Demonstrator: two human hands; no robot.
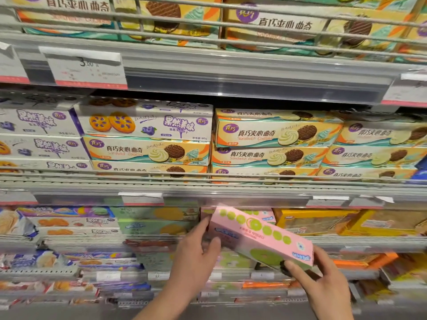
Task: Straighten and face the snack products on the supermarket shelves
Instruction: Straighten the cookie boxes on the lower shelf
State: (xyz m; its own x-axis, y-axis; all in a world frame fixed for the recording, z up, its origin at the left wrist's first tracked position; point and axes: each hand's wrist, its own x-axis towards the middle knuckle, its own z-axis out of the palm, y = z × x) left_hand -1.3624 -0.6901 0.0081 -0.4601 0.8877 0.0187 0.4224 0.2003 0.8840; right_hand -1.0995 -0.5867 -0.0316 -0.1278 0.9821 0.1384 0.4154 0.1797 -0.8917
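Both hands are gripping pink box (261, 236) tilted before third shelf (231, 199): left hand (196, 248) pinching far end, right hand (318, 280) clasping near corner; leveling, sliding squarely, label facing front

Biscuit box (261, 236) tilted before the lower shelf (231, 197), between left hand (196, 252) and right hand (323, 280), below stacked sandwich cookie boxes (272, 144)

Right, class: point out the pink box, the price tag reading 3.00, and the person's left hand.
pink box (258, 236): head view, on its pink top face.
price tag (86, 68): head view, on its white middle, under the number.
left hand (196, 252): head view, on the back of the hand.
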